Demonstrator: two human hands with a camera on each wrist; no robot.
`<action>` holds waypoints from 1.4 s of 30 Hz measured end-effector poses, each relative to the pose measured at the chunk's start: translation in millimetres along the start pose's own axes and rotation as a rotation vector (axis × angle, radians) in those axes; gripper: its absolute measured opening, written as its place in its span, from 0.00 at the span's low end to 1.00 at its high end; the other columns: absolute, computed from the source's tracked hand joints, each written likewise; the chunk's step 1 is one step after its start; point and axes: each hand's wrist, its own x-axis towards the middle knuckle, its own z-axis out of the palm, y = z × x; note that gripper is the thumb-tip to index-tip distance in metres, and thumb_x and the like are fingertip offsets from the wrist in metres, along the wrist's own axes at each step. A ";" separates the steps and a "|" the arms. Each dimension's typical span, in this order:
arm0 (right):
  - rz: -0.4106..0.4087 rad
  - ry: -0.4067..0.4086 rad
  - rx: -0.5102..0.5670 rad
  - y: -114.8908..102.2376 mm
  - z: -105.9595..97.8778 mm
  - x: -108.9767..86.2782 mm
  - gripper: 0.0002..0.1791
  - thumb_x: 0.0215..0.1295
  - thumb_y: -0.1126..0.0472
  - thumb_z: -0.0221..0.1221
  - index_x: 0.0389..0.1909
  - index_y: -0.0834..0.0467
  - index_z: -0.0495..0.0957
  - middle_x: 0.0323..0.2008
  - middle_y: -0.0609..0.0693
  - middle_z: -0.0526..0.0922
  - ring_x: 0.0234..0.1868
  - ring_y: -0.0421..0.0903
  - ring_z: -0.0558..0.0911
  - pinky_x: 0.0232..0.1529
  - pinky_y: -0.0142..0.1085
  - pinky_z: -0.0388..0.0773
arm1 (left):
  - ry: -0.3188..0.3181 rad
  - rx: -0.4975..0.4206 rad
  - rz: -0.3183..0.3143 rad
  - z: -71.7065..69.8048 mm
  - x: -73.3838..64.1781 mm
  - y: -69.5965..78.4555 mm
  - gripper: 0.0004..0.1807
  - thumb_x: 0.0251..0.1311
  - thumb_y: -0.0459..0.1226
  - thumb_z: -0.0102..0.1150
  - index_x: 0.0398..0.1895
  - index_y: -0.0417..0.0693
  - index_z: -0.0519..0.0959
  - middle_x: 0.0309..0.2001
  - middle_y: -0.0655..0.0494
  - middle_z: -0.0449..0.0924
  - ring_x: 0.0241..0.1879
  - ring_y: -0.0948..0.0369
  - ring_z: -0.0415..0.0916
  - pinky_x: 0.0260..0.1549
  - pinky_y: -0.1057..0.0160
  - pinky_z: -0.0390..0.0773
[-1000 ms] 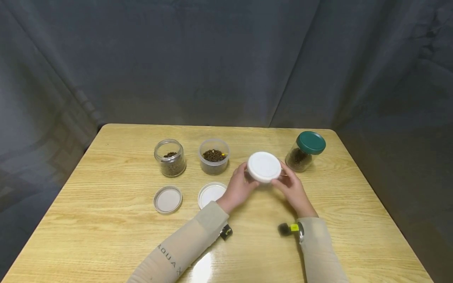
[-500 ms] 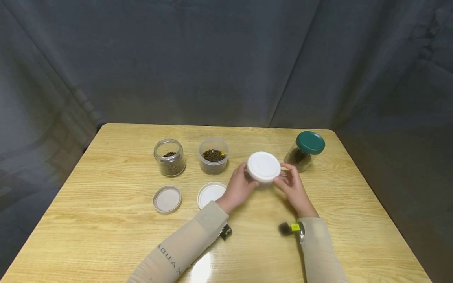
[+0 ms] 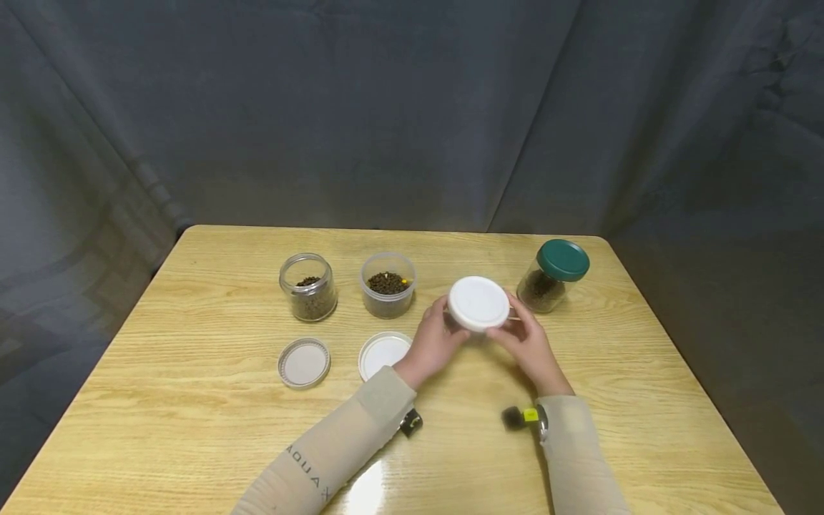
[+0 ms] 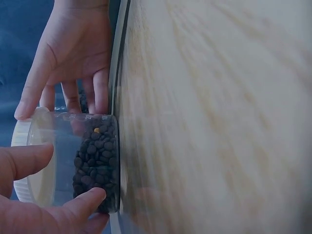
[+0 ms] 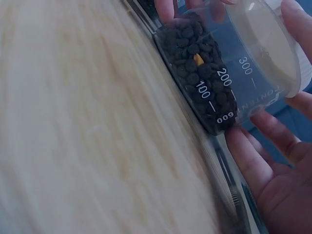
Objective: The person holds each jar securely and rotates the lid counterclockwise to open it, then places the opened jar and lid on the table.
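Upright between my hands is a clear plastic container (image 5: 202, 73) with printed measuring marks, part-filled with dark pellets and one yellow piece. A white lid (image 3: 478, 304) covers its top. My left hand (image 3: 433, 345) grips the container from the left, with thumb at the lid's edge and fingers on the clear wall. From the other side, my right hand (image 3: 531, 350) holds at the lid's rim with the thumb, its fingers round the right side. Through the wall, the pellets (image 4: 95, 161) show at the bottom, below a space under the lid.
An opened glass jar (image 3: 313, 304) and an opened plastic tub (image 3: 388, 304), both with brown pellets, stand to the left. Before them lie a greyish lid (image 3: 304, 363) and a white lid (image 3: 380, 352), partly behind my left wrist. A green-lidded jar (image 3: 552, 275) stands right.
My right hand's fingers shift round the lid's right side: thumb and fingers slide right, then back left to the rim. The left hand and the container stay nearly in place.
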 end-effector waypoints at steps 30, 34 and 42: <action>0.002 0.002 0.049 -2.3 -0.3 -2.0 0.33 0.72 0.69 0.59 0.73 0.64 0.55 0.56 0.57 0.72 0.51 0.36 0.79 0.53 0.26 0.80 | -0.007 0.006 0.000 0.4 0.1 -0.5 0.42 0.62 0.31 0.66 0.76 0.34 0.56 0.69 0.32 0.64 0.62 0.45 0.74 0.64 0.53 0.75; 0.002 -0.004 0.061 -2.9 -0.9 -1.7 0.32 0.73 0.68 0.58 0.73 0.64 0.56 0.57 0.58 0.72 0.51 0.36 0.79 0.54 0.27 0.80 | -0.009 0.010 -0.004 0.2 0.4 -0.5 0.42 0.62 0.31 0.66 0.76 0.34 0.56 0.69 0.31 0.63 0.62 0.44 0.73 0.64 0.52 0.75; 0.001 -0.034 0.057 -4.1 -3.0 -3.0 0.32 0.76 0.66 0.54 0.77 0.60 0.57 0.58 0.56 0.70 0.54 0.35 0.78 0.56 0.28 0.79 | -0.007 0.012 -0.017 -0.1 0.7 -0.1 0.43 0.62 0.31 0.66 0.77 0.34 0.55 0.70 0.32 0.63 0.63 0.44 0.72 0.65 0.50 0.73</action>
